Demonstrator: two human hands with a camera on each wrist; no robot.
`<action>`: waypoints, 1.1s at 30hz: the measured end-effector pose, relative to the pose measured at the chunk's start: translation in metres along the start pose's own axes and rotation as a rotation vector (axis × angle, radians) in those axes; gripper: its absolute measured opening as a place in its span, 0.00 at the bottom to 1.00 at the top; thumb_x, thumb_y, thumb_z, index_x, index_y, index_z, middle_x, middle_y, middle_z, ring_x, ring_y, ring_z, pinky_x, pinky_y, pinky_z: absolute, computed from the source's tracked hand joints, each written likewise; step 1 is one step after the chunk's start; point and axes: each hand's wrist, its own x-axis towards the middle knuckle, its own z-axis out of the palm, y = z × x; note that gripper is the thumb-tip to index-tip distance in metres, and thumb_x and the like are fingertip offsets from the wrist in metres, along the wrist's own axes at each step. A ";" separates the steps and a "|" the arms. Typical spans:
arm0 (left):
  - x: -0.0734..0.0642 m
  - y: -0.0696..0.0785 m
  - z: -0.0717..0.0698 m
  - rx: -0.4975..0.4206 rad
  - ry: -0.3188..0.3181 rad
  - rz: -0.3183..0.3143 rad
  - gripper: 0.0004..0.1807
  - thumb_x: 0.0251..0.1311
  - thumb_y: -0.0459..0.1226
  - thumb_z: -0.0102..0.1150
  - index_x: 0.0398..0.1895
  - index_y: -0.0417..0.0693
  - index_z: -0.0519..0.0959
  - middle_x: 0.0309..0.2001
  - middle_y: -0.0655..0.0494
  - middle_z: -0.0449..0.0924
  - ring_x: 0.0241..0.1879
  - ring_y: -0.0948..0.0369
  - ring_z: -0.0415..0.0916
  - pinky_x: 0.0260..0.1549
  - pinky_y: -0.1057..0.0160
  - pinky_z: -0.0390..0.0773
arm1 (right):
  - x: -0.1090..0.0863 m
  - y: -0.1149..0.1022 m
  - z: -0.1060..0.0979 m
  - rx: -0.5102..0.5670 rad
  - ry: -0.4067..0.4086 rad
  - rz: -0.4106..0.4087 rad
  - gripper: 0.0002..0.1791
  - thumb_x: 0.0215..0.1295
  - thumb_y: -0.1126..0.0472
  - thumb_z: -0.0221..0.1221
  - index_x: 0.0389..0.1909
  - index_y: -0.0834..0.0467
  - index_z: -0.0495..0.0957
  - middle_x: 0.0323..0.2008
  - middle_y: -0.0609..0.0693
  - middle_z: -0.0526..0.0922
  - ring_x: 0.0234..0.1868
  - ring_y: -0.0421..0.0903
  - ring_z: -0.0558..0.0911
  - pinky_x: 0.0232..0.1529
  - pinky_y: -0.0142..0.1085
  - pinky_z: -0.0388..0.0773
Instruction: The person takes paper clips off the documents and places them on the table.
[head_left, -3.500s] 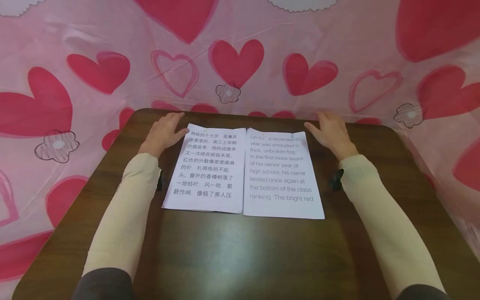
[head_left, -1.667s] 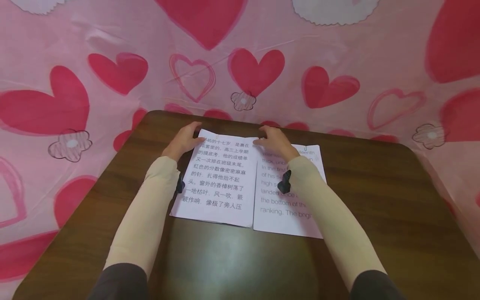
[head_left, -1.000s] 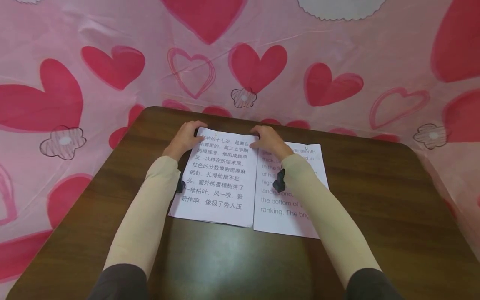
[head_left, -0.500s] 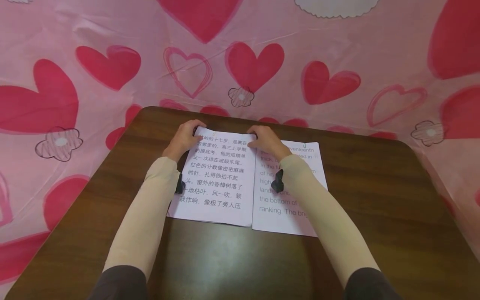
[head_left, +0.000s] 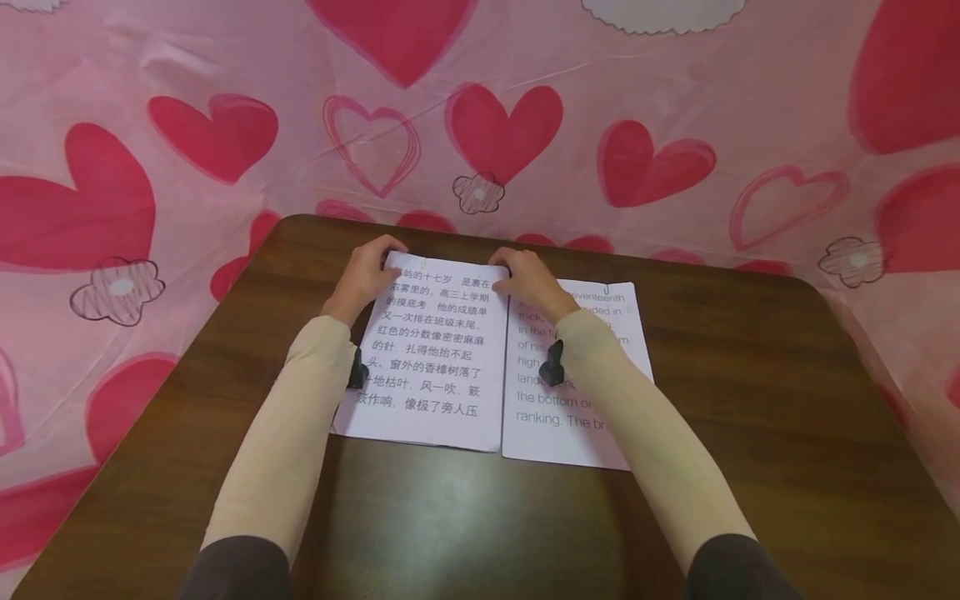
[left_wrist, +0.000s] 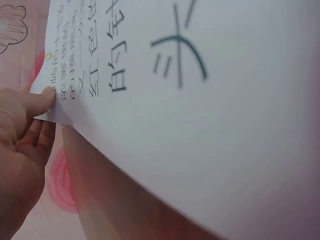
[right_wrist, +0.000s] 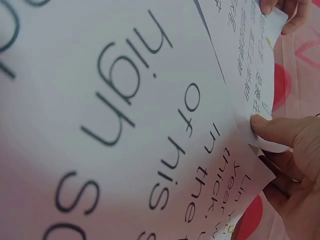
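In the head view, a paper stack with Chinese text [head_left: 435, 350] lies on the left. A second paper stack with English text [head_left: 536, 433] lies beside it, partly under the right forearm. My left hand [head_left: 363, 279] pinches the Chinese stack's top left corner, thumb on the face and fingers behind, as the left wrist view shows. At its top right corner, my right hand [head_left: 528, 279] pinches the same stack; in the right wrist view the thumb [right_wrist: 275, 128] lies on the Chinese page. A yellowish paper clip [left_wrist: 48, 56] sits on the Chinese stack's top edge.
Both stacks are on a brown wooden table [head_left: 465, 525]. A green paper clip [head_left: 607, 289] holds the English stack's top edge. Behind the table hangs a pink cloth [head_left: 660, 75] with red hearts. Dark wrist cameras [head_left: 552, 364] sit on both wrists.
Earlier both hands lay open on either side of the two stacks. The right hand moved left to the Chinese stack, and both hands took its top corners. Over the last second they barely moved.
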 end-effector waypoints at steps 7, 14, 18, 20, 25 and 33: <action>-0.003 0.004 -0.004 0.003 0.029 0.018 0.19 0.68 0.28 0.55 0.61 0.44 0.73 0.62 0.39 0.74 0.55 0.44 0.71 0.64 0.46 0.72 | -0.003 -0.003 -0.003 0.003 0.036 -0.029 0.20 0.68 0.60 0.63 0.60 0.51 0.76 0.56 0.51 0.79 0.56 0.50 0.74 0.69 0.46 0.70; -0.005 0.005 -0.007 0.006 0.064 0.038 0.16 0.69 0.29 0.54 0.58 0.43 0.74 0.62 0.39 0.76 0.55 0.44 0.72 0.64 0.45 0.71 | -0.007 -0.008 -0.006 0.017 0.063 -0.044 0.20 0.69 0.59 0.62 0.60 0.51 0.75 0.56 0.51 0.80 0.55 0.48 0.76 0.67 0.45 0.72; -0.006 0.008 -0.009 0.000 0.084 0.051 0.15 0.69 0.29 0.54 0.57 0.42 0.74 0.61 0.39 0.76 0.55 0.44 0.72 0.65 0.45 0.70 | -0.009 -0.010 -0.009 0.033 0.083 -0.050 0.19 0.70 0.59 0.61 0.60 0.51 0.75 0.55 0.51 0.81 0.54 0.49 0.77 0.66 0.45 0.74; -0.006 0.008 -0.009 -0.004 0.093 0.055 0.14 0.69 0.29 0.54 0.56 0.43 0.73 0.62 0.39 0.76 0.55 0.44 0.72 0.64 0.45 0.70 | -0.009 -0.010 -0.010 0.035 0.091 -0.057 0.19 0.70 0.60 0.61 0.60 0.52 0.75 0.55 0.52 0.81 0.53 0.49 0.77 0.66 0.45 0.74; -0.007 0.011 -0.009 -0.017 0.101 0.049 0.13 0.69 0.29 0.54 0.55 0.44 0.72 0.62 0.40 0.75 0.55 0.44 0.71 0.62 0.46 0.71 | -0.011 -0.010 -0.011 0.028 0.098 -0.070 0.19 0.70 0.60 0.61 0.60 0.53 0.76 0.56 0.53 0.81 0.53 0.49 0.77 0.65 0.45 0.74; -0.011 0.015 -0.010 -0.050 0.118 0.057 0.14 0.69 0.27 0.54 0.55 0.42 0.72 0.63 0.39 0.75 0.57 0.44 0.70 0.62 0.47 0.70 | -0.014 -0.015 -0.016 0.059 0.098 -0.089 0.20 0.71 0.60 0.60 0.63 0.53 0.73 0.61 0.53 0.79 0.60 0.49 0.77 0.68 0.45 0.71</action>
